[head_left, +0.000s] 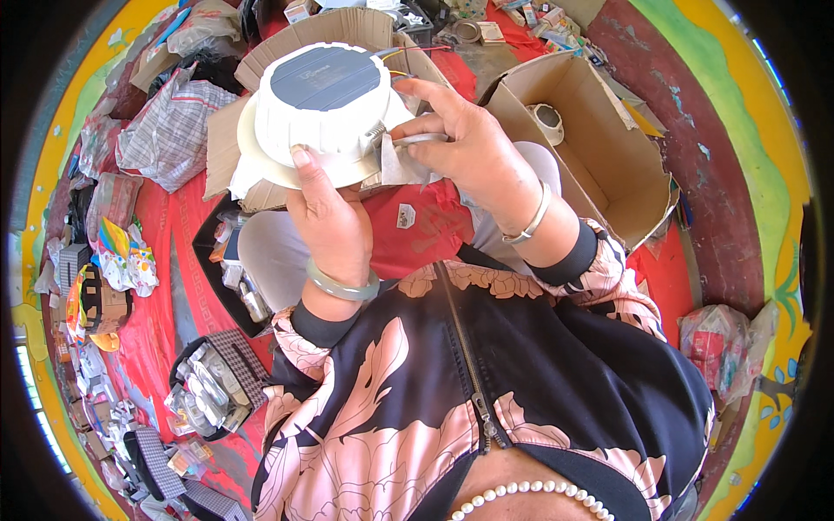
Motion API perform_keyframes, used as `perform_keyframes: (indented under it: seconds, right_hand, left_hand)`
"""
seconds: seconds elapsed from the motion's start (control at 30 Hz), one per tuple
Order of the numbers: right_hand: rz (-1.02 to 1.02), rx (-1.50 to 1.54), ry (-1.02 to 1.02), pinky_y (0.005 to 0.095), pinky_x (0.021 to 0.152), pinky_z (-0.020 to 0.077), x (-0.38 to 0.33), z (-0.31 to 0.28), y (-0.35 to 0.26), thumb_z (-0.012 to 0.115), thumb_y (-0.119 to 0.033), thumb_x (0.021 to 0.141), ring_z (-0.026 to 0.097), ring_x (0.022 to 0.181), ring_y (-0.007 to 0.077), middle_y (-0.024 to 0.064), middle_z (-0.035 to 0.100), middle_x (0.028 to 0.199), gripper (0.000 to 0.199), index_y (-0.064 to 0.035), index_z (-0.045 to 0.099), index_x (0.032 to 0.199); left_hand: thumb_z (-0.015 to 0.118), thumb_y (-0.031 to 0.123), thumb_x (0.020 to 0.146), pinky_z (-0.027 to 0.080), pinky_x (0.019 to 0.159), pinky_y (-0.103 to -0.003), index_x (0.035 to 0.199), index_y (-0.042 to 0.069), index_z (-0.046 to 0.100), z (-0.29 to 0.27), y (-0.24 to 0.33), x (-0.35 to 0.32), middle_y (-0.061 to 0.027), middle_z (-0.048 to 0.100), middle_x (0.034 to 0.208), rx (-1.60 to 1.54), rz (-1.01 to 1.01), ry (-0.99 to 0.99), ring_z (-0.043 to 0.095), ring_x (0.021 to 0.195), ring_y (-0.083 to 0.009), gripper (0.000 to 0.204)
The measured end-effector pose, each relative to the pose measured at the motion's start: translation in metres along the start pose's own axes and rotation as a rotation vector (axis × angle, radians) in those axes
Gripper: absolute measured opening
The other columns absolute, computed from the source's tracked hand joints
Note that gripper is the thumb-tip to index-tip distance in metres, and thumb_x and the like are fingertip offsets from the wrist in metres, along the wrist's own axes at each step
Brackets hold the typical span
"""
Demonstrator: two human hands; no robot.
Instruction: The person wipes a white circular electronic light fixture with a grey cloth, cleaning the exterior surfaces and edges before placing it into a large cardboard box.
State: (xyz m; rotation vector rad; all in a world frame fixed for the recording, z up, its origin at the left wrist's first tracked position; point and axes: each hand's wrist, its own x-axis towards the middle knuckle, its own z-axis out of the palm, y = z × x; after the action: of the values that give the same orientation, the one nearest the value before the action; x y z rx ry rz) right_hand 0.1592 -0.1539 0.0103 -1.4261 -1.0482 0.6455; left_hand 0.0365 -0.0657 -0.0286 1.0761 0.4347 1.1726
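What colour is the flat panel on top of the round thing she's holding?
Dark grey-blue, set in the white round lamp held by the left hand; the head view shows it.

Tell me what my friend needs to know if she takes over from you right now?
Left hand: holds the round white lamp up from below, thumb on its rim.
Right hand: fingers pinch a small metal clip at the lamp's right side.
Open cardboard box sits to the right, one white part inside.
Done: lamp is out and in hand.
Left: probably fitting the side clip; I can't tell if it is seated.
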Motion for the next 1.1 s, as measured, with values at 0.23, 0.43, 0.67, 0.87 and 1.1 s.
perform_keyframes:
  seconds: [0.23,0.43,0.67,0.87,1.1]
  right_hand:
    - [0.158,0.467,-0.077,0.0226,0.075,0.044,0.001,-0.005,0.015,0.048,0.006,0.075,0.056,0.093,0.0129,0.0141,0.061,0.104,0.06,0.0002,0.034,0.133]
    - [0.146,0.353,-0.006,0.022,0.071,0.0438,0.0,0.001,0.009,0.046,0.005,0.073,0.056,0.088,0.0118,0.0136,0.062,0.103,0.06,-0.0043,0.036,0.132]
    - [0.101,0.076,0.018,0.0273,0.073,0.0465,0.003,0.0,0.006,0.047,0.003,0.07,0.062,0.08,0.0181,0.0138,0.068,0.088,0.064,-0.0014,0.034,0.132]
    - [-0.251,-0.517,0.055,0.0385,0.079,0.0461,0.003,-0.011,0.017,0.052,0.001,0.067,0.06,0.089,0.0382,0.0156,0.067,0.081,0.067,0.0023,0.032,0.131]
    - [-0.143,-0.556,0.259,0.0259,0.074,0.0471,0.002,-0.035,0.006,0.053,0.007,0.071,0.061,0.076,0.0147,0.0064,0.068,0.083,0.051,-0.0075,0.049,0.119]
  left_hand:
    - [0.045,0.037,0.095,0.049,0.087,-0.042,0.128,-0.004,0.038,-0.006,-0.01,-0.002,-0.016,0.05,0.121,0.025,0.086,-0.034,0.055,0.107,-0.027,0.053]
    - [0.045,0.038,0.095,0.047,0.09,-0.042,0.128,-0.003,0.038,0.006,-0.003,-0.001,-0.0143,0.05,0.123,-0.14,0.022,-0.038,0.054,0.108,-0.0256,0.054]
    - [0.045,0.037,0.095,0.045,0.092,-0.042,0.13,-0.002,0.037,0.005,-0.004,-0.001,-0.0133,0.049,0.125,-0.15,0.026,-0.064,0.052,0.112,-0.0252,0.053]
    - [0.046,0.037,0.095,0.046,0.092,-0.043,0.13,-0.001,0.037,0.0,-0.008,-0.002,-0.013,0.048,0.125,-0.138,-0.072,-0.054,0.052,0.112,-0.0256,0.053]
    - [0.045,0.039,0.095,0.048,0.085,-0.033,0.125,-0.004,0.042,0.002,-0.002,0.003,-0.0126,0.051,0.12,-0.121,-0.021,0.01,0.054,0.104,-0.021,0.052]
